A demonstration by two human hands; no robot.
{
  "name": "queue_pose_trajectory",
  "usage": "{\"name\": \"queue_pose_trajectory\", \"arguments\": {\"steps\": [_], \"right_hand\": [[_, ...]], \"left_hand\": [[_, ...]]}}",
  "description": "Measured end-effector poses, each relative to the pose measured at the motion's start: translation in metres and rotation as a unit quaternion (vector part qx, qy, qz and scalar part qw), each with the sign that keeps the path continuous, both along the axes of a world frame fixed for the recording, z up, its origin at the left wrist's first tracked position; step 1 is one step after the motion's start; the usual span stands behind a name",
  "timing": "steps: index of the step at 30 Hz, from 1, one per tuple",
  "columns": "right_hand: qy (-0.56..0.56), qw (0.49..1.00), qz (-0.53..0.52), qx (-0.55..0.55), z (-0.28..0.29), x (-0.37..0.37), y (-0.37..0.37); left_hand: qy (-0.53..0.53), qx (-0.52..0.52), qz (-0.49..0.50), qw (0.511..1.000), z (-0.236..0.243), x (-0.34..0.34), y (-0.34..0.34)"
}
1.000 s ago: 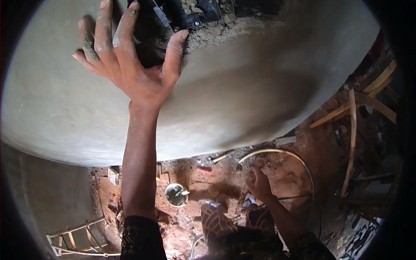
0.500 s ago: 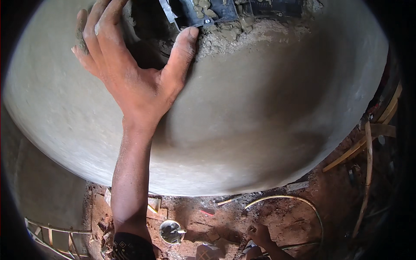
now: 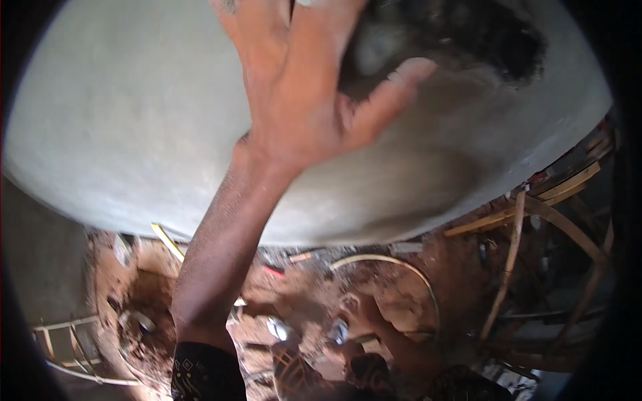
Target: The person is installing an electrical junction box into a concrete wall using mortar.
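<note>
My left hand is raised in front of a smooth grey plastered wall, its back toward me. The fingers reach up past the top edge of the view, and the thumb stretches out to the right. It holds nothing that I can see; whether it touches the wall I cannot tell. To the right of the thumb is a dark, rough-edged recess in the wall, blurred inside. My right hand hangs low over the ground, small and blurred, so its fingers cannot be made out.
Reddish earth lies below, with a curved hose, a small red piece and a yellow strip against the wall's foot. Wooden poles lean at the right. My shoes stand below. A ladder-like frame lies lower left.
My left hand has shifted right and its thumb has left the dark box in the recess. The view has moved, and my right hand appears farther left and higher. The mortar bucket no longer shows clearly.
</note>
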State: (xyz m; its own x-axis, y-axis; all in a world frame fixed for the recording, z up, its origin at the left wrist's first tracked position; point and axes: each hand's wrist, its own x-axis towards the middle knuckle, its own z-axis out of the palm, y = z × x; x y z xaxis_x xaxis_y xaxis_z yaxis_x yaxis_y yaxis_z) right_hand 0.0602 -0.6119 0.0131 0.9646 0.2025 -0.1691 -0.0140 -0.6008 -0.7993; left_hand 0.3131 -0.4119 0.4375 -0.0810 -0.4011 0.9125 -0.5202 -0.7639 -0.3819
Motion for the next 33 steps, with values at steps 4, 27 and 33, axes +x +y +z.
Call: {"name": "queue_pose_trajectory", "arguments": {"steps": [4, 27, 33], "right_hand": [[0.067, 0.993, 0.096, -0.022, 0.0, 0.016, 0.023], [0.046, 0.961, 0.232, -0.143, -0.484, 0.087, 0.305], [-0.097, 0.914, 0.309, -0.244, -0.526, 0.194, 0.355]], "left_hand": [[0.242, -0.103, -0.001, 0.965, -0.115, -0.073, 0.046], [0.608, -0.555, 0.498, 0.272, -0.855, -0.421, 0.199], [0.616, -0.489, 0.498, 0.365, -0.9, -0.398, 0.16]]}}
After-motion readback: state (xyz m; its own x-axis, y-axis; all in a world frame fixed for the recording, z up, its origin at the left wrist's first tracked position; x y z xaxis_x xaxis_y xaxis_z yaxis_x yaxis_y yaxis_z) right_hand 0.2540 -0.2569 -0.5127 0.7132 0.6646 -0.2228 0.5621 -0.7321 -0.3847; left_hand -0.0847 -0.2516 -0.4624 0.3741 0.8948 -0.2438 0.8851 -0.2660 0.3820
